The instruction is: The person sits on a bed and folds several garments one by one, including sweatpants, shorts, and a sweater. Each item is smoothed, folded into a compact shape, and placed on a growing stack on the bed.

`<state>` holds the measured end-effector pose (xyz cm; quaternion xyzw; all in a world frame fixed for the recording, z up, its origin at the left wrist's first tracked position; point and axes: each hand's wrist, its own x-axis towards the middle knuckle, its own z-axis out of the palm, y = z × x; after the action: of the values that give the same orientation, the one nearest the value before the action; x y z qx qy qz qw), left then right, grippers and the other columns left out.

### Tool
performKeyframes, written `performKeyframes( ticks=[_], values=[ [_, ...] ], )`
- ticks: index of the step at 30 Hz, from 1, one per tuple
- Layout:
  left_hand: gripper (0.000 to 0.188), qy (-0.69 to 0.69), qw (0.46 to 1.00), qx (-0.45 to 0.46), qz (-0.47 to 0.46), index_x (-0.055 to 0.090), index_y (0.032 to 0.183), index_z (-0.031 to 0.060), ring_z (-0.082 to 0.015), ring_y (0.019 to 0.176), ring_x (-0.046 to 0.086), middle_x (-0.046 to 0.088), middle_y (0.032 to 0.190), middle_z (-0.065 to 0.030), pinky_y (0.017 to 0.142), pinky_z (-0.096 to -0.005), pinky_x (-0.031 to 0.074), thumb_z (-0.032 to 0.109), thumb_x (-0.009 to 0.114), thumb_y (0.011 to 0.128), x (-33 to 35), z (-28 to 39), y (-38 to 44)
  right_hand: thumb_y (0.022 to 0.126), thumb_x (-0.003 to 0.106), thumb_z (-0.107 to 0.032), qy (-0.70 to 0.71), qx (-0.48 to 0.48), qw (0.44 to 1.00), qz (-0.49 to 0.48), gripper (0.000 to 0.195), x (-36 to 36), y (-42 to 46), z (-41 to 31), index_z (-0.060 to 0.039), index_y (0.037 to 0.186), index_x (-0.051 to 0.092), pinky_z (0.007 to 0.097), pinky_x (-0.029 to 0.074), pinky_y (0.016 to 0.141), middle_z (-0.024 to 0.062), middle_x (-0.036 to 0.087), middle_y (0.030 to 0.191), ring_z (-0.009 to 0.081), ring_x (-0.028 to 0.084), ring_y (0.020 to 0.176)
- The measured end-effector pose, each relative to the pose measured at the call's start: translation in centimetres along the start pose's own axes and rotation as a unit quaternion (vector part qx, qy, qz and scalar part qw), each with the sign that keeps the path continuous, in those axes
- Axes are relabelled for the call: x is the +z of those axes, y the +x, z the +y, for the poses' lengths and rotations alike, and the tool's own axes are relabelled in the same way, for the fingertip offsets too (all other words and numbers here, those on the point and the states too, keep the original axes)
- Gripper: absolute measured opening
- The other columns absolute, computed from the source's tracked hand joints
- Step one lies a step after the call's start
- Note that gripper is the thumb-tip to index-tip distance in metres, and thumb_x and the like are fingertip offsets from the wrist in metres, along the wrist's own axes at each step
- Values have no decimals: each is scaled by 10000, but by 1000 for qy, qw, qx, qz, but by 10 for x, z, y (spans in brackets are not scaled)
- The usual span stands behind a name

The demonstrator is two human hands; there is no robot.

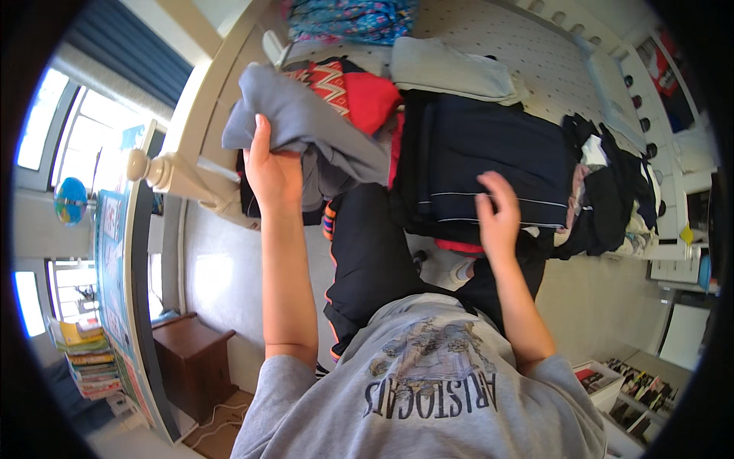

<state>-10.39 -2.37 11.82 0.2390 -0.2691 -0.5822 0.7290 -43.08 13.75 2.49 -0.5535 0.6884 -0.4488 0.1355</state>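
Note:
My left hand (276, 175) grips a grey cloth garment (312, 123), thumb on top, its folds drooping to the right. Beneath and behind that garment lies a red garment (373, 100) with a zigzag-patterned band. My right hand (500, 215) hovers over or rests lightly on a dark navy folded garment (493, 149) with thin white lines; contact cannot be told. Its fingers are apart and hold nothing. The navy garment tops a stack of dark clothes close to my knees. Behind it lies a pale grey-green folded cloth (453, 69).
A jumble of dark clothes (608, 195) lies to the right on the bed (545, 63). Blue floral fabric (352, 20) is at the far side. A turned bedpost (166, 172) juts out at left. A brown wooden stool (192, 361) stands on the floor at lower left.

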Motion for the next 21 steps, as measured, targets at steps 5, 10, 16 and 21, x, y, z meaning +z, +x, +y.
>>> performKeyframes(
  ticks=[5, 10, 16, 21],
  values=[
    [486, -173, 978, 29, -109, 432, 1457, 23, -329, 1335, 494, 499, 1467, -150, 1118, -525, 387, 329, 452, 1080, 154, -28, -44, 974, 658, -182, 402, 108, 862, -290, 480, 8, -19, -60, -41, 1419, 544, 381, 483, 1021, 127, 568, 1417, 234, 577, 1255],
    [621, -186, 948, -84, -246, 306, 1542, 113, -324, 1420, 368, 383, 1559, -103, 1186, -549, 242, 479, 415, 1053, 196, -57, -144, 911, 634, -623, 663, 99, 712, -208, 929, -48, 5, -75, -104, 1579, 249, 444, 390, 1116, 184, 366, 1570, 287, 439, 1390],
    [285, 244, 643, -243, -684, 628, 1207, 79, -275, 1127, 636, 659, 1221, -127, 941, -406, 521, 203, 665, 952, 154, -94, -232, 956, 641, -464, 634, 287, 708, 119, 648, -151, 24, -12, -51, 1432, 489, 424, 445, 1073, 107, 536, 1449, 268, 562, 1259],
    [254, 300, 557, -71, -771, 679, 1118, 89, -314, 1004, 667, 703, 1104, -89, 863, -416, 545, 241, 691, 914, 138, -114, -213, 887, 693, -154, 413, 295, 797, 328, 595, -156, -10, 97, -32, 1426, 471, 367, 391, 1094, 89, 522, 1440, 223, 511, 1287]
  ],
)
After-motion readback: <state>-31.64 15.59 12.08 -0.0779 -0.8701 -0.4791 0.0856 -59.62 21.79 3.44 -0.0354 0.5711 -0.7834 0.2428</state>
